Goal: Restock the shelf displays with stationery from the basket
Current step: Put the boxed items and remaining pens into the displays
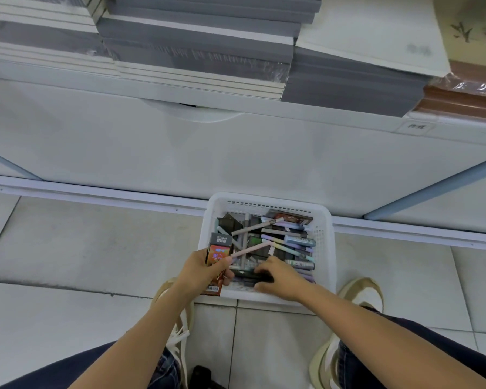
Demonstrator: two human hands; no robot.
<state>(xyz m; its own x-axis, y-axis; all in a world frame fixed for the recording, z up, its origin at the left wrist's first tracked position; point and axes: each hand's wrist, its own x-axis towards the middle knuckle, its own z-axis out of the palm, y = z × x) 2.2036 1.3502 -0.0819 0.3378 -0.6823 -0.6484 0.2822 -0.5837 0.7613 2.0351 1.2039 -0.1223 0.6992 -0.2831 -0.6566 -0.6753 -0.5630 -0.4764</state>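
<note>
Head view, lower centre of the frame: a white perforated plastic basket [325, 249] sits on the pale tiled floor [68, 248], just in front of the base of a white shelf unit [236, 153]. The basket holds a jumble of pastel pens [289, 242] and dark flat packs.

The left hand [205, 272], at the basket's left rim, is closed around an orange-and-grey cardboard box [219, 252] and also pinches a pale pink pen [250, 249] that slants up and right over the basket.

The right hand [281, 279] reaches into the near side of the basket, with its fingers and thumb curled onto a dark flat pack [251, 276].

Across the top of the frame, stacks of grey-covered notebooks [194, 51] lie on the shelf. Beige-and-white sneakers [362, 293] stand on either side of the basket.
</note>
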